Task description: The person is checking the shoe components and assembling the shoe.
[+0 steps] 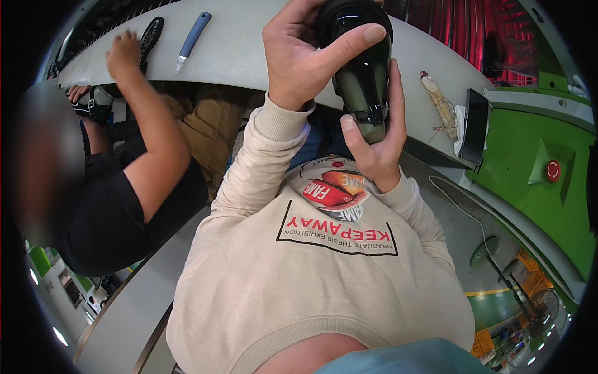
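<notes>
A glossy black shoe (362,78) on a greenish last is raised above the pale worktable, with a strap across its narrower, nearer end. My left hand (296,62) grips it from the left, thumb laid across its dark surface. From below and the right, my right hand (381,146) wraps round the strapped end, thumb on the near side and fingers along the right edge. Part of the shoe's far end runs up to the picture's top edge. The fingers behind it are hidden.
A blue-handled knife (194,38) and a black sole (151,40) lie on the worktable (240,47). A co-worker on the left holds a black buckled shoe (96,105). To the right are a wrapped-handle tool (439,100), a phone (475,128) and a green machine (520,187) with a red button.
</notes>
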`<state>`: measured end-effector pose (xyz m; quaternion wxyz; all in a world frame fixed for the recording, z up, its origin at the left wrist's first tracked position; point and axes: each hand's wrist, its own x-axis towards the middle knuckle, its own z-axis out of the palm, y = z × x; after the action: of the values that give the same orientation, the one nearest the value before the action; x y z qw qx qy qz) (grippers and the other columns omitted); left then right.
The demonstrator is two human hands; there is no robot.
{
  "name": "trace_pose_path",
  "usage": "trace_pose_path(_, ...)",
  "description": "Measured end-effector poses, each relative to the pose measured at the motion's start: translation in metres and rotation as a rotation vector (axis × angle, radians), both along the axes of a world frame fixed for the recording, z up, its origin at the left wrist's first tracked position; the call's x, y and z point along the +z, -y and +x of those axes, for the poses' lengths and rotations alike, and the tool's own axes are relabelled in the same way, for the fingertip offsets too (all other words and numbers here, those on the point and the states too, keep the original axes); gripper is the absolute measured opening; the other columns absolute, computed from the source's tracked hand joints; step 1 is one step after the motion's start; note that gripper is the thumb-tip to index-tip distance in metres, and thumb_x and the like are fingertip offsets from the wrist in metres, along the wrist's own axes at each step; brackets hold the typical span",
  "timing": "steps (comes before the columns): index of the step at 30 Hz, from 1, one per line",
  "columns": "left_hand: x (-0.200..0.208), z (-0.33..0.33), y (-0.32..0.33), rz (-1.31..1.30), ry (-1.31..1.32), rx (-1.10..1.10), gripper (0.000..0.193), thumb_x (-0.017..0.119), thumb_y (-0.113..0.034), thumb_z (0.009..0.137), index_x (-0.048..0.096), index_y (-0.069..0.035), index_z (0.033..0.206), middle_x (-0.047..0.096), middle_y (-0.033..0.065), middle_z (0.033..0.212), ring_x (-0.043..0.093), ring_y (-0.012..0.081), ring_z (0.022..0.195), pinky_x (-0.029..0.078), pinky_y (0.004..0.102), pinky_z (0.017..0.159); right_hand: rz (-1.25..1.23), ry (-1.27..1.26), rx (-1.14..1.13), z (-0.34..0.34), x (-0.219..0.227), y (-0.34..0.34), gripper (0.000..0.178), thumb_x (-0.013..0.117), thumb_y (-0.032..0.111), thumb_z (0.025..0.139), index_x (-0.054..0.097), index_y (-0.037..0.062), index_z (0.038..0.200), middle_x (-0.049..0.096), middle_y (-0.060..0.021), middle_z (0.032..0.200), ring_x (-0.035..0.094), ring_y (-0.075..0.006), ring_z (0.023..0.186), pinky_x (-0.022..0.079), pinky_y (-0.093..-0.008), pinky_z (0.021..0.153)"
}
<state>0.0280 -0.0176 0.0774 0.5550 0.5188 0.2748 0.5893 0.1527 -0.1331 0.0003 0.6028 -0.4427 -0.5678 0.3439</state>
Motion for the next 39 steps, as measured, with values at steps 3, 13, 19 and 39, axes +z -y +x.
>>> trace_pose_path(3,0.0,0.0,0.0,0.006,-0.001,0.004,0.048,0.087,0.003,0.091,0.066,0.01,0.134,0.078,0.0246,0.127,0.077,0.0258,0.114,0.061,0.0383,0.104,-0.005,-0.029,0.002,-0.001,0.002,0.001,0.097,0.07,0.005,0.093,0.018,-0.0072,0.174,0.045,-0.0263,0.167,0.057,-0.0303,0.145,0.046,-0.0393,0.12)
trace_pose_path(13,0.012,0.001,0.005,-0.081,-0.019,-0.002,0.044,0.087,-0.005,0.093,0.069,0.009,0.13,0.079,0.0206,0.123,0.076,0.0224,0.109,0.06,0.0363,0.102,-0.011,-0.068,-0.012,-0.002,0.009,0.002,0.098,0.072,0.006,0.09,0.021,-0.0097,0.173,0.048,-0.0275,0.163,0.058,-0.0315,0.144,0.048,-0.0394,0.118)
trace_pose_path(19,0.015,0.0,0.007,-0.097,-0.015,-0.003,0.042,0.086,-0.006,0.093,0.069,0.008,0.129,0.08,0.0187,0.122,0.076,0.021,0.107,0.06,0.036,0.101,-0.01,-0.076,-0.03,-0.002,0.011,0.002,0.101,0.076,0.009,0.087,0.023,-0.0126,0.171,0.051,-0.0297,0.159,0.06,-0.0344,0.143,0.049,-0.0406,0.117)
trace_pose_path(39,-0.006,0.0,-0.005,0.182,0.027,-0.037,0.044,0.09,-0.01,0.091,0.074,0.003,0.131,0.081,0.0151,0.119,0.078,0.0225,0.107,0.064,0.0354,0.098,-0.002,0.042,-0.11,0.003,0.024,0.004,0.098,0.078,0.011,0.086,0.032,-0.0123,0.168,0.059,-0.0298,0.149,0.067,-0.0369,0.133,0.053,-0.0416,0.111)
